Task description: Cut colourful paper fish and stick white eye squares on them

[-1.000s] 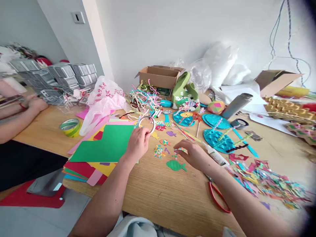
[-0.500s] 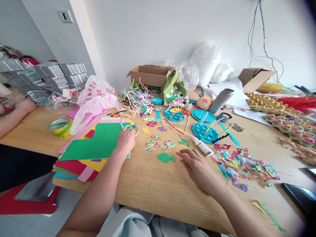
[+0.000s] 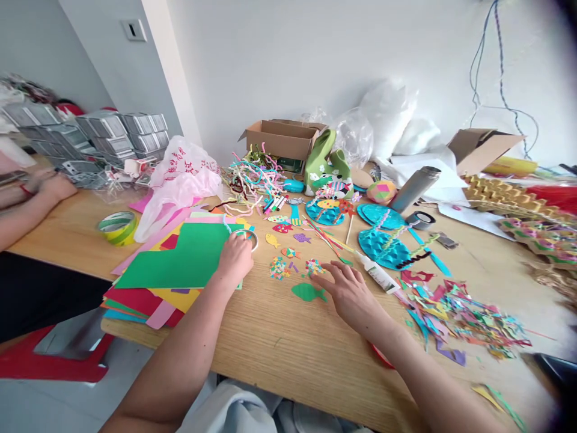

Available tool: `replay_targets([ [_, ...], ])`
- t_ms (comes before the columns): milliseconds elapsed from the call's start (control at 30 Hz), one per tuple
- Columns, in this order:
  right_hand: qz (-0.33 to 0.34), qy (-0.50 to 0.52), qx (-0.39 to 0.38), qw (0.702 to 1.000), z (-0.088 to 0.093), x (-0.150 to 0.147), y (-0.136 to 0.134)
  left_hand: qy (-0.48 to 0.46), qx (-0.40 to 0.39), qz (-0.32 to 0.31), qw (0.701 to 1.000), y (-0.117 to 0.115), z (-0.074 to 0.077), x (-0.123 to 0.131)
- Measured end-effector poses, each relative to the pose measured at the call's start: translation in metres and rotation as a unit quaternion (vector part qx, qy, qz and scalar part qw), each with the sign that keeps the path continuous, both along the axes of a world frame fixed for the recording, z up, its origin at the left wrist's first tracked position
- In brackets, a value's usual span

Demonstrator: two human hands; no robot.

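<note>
- Left hand (image 3: pixel 236 258): grip looks closed, fingers curled over a white ring (image 3: pixel 253 239) at the right edge of the big green sheet (image 3: pixel 180 255). Knuckles hide exactly how it's pinched.
- Right hand (image 3: pixel 349 291): grip is loose, fingers spread a bit, nothing in it that I can see. Can't tell if the fingertips actually touch anything.
- Green paper fish (image 3: pixel 304 292): flat on the tabletop (image 3: pixel 270 367), tail end right by the right thumb.
- Two little confetti piles sit just above that fish, the left pile (image 3: pixel 279 269) and the right pile (image 3: pixel 313 266), the second one next to the right hand's fingertips.
- More paper fish further back: a multicolored one (image 3: pixel 290 253), a yellow one (image 3: pixel 271 240), a purple one (image 3: pixel 302 239).
- White glue bottle (image 3: pixel 378 275) lies on its side past the right hand, near a messy heap of paper scraps (image 3: pixel 469 316).
- Bit of a red handle (image 3: pixel 381 356) pokes out beside the right forearm.
- Far left, another person's hands (image 3: pixel 58 185) rest by some stacked gray boxes (image 3: pixel 101 129).
</note>
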State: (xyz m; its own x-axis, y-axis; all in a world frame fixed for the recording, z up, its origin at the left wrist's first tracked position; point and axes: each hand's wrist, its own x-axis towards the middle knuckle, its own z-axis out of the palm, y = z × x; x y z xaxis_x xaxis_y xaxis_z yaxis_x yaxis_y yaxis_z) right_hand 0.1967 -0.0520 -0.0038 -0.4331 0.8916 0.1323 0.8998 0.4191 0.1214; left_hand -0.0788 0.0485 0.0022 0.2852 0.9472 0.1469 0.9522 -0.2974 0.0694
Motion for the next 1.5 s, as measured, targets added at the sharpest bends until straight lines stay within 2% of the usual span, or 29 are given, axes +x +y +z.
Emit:
replay_targets([
  [100, 0.003, -0.003, 0.010, 1.000, 0.001, -0.003, 0.005, 0.001, 0.000, 0.004, 1.000, -0.001, 0.001, 0.000],
  [267, 0.048, -0.001, 0.000, 0.999, -0.001, -0.009, 0.010, 0.002, 0.009, 0.006, 1.000, -0.002, 0.002, 0.000],
  [467, 0.025, -0.003, 0.006, 1.000, 0.000, -0.011, 0.021, -0.007, 0.018, 0.010, 1.000, -0.001, 0.004, 0.000],
  [600, 0.055, 0.000, 0.004, 0.998, 0.005, -0.023, 0.028, -0.015, 0.041, 0.011, 0.999, -0.001, 0.005, 0.001],
  [800, 0.070, -0.001, -0.016, 0.997, 0.003, -0.033, 0.037, -0.031, 0.059, -0.002, 0.998, -0.001, 0.004, 0.000],
  [1133, 0.060, -0.007, -0.016, 0.998, 0.010, -0.015, 0.017, -0.052, 0.053, -0.013, 0.997, -0.001, 0.003, 0.001],
  [1500, 0.065, -0.029, 0.006, 0.997, 0.005, 0.008, 0.002, -0.054, 0.045, -0.014, 0.997, 0.000, 0.000, 0.002],
])
